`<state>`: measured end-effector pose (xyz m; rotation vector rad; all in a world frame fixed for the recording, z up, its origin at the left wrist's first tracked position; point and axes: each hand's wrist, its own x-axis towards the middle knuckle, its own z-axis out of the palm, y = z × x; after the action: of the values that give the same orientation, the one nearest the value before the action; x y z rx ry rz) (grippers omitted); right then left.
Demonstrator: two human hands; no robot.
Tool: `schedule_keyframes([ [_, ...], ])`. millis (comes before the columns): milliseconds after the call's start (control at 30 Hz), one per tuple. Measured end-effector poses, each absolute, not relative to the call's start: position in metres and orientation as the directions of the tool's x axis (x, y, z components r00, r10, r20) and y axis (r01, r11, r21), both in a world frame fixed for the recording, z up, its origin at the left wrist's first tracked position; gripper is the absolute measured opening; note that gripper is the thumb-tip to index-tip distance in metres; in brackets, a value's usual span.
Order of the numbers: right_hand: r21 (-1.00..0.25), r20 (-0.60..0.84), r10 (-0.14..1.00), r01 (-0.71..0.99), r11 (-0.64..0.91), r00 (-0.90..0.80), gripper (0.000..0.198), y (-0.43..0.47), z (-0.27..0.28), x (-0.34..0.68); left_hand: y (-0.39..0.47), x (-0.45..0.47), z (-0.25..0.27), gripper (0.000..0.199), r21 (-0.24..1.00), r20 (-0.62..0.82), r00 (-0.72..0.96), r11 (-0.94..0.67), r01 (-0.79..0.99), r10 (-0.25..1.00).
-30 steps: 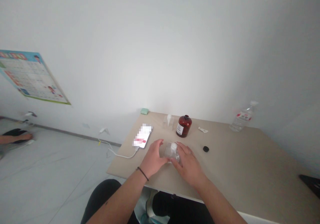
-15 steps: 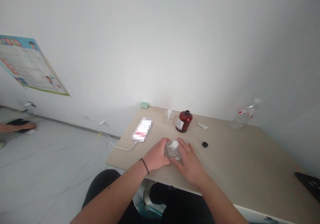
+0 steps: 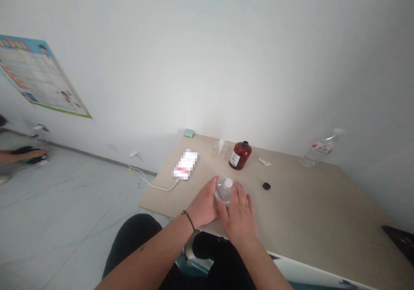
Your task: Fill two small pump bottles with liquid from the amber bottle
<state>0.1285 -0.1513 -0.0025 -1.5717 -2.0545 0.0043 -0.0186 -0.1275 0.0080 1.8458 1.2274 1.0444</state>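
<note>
Near the front edge of the table [image 3: 307, 208], a clear bottle [image 3: 223, 190] with a white top is held between both my hands. My left hand [image 3: 205, 203] wraps its left side. Pressed along the right side is my right hand [image 3: 239, 212], its thumb on the near face and its fingers toward the white top. The palms hide much of the bottle's lower part. Behind it stand a brown bottle [image 3: 241, 156] with a white label and an uncovered neck, and a clear container [image 3: 221, 148] with a white pump-like top. A black cap [image 3: 266, 186] lies to the right.
A phone [image 3: 186, 165], blurred out, lies at left with a white cable [image 3: 161, 188]. Near the wall are a small green case [image 3: 189, 133], a white strip [image 3: 264, 162] and a tilted-looking water bottle [image 3: 318, 152]. Another person's hand [image 3: 35, 153] shows far left.
My right hand has turned and closed in more around the clear bottle. The bottle's white top looks rounder, its sideways spout no longer plain to see. The view has shifted slightly.
</note>
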Motion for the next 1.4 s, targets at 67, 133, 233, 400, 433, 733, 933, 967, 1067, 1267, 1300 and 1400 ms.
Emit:
schedule_keyframes([
  [67, -0.332, 0.430, 0.887, 0.884, 0.329, -0.169, 0.063, -0.154, -0.004, 0.130, -0.128, -0.011, 0.011, 0.063, 0.855, 0.231, 0.171, -0.283, 0.435, 0.958],
  [133, -0.334, 0.409, 0.887, 0.870, 0.363, -0.213, 0.061, -0.148, -0.002, 0.138, -0.124, -0.009, 0.014, 0.050, 0.847, 0.213, 0.147, -0.258, 0.464, 0.966],
  [233, -0.354, 0.335, 0.881, 0.821, 0.447, -0.335, 0.055, -0.132, 0.007, 0.154, -0.115, -0.016, 0.018, 0.051, 0.847, 0.171, 0.209, -0.252, 0.468, 0.963],
  [400, -0.472, 0.313, 0.818, 0.668, 0.575, -0.483, 0.054, -0.105, 0.018, 0.167, -0.103, -0.033, 0.022, 0.064, 0.870, 0.148, 0.358, -0.294, 0.396, 0.922],
  [433, -0.507, 0.335, 0.806, 0.627, 0.591, -0.489, 0.054, -0.101, 0.018, 0.166, -0.102, -0.035, 0.022, 0.065, 0.872, 0.154, 0.382, -0.307, 0.380, 0.911],
  [733, -0.780, 0.391, 0.898, 0.446, 0.439, -0.200, 0.069, -0.092, 0.008, 0.150, -0.103, -0.037, 0.015, 0.073, 0.912, 0.170, 0.350, -0.281, 0.297, 0.921],
  [933, -0.992, 0.043, 0.987, 0.115, 0.061, -0.155, 0.078, -0.096, 0.005, 0.157, -0.112, -0.040, 0.016, 0.078, 0.972, 0.174, 0.396, -0.223, 0.079, 0.902],
  [967, -1.000, 0.003, 0.986, 0.014, 0.006, -0.167, 0.077, -0.099, 0.006, 0.157, -0.114, -0.040, 0.016, 0.079, 0.984, 0.163, 0.405, -0.181, 0.005, 0.899],
  [1067, -0.972, -0.052, 0.982, -0.218, -0.092, -0.183, 0.069, -0.113, 0.014, 0.154, -0.119, -0.038, 0.018, 0.083, 0.975, 0.175, 0.425, -0.097, -0.199, 0.888],
  [1267, -0.926, 0.120, 0.993, -0.360, 0.112, 0.002, 0.058, -0.145, 0.029, 0.143, -0.139, -0.025, 0.023, 0.072, 0.945, 0.283, 0.252, -0.224, -0.239, 0.925],
  [1300, -0.926, 0.159, 0.987, -0.342, 0.158, 0.027, 0.058, -0.151, 0.028, 0.141, -0.144, -0.022, 0.024, 0.067, 0.945, 0.258, 0.223, -0.197, -0.261, 0.940],
  [1400, -0.939, 0.295, 0.955, -0.174, 0.297, 0.037, 0.058, -0.168, 0.024, 0.137, -0.161, -0.013, 0.027, 0.072, 0.912, 0.252, 0.184, -0.169, -0.375, 0.950],
])
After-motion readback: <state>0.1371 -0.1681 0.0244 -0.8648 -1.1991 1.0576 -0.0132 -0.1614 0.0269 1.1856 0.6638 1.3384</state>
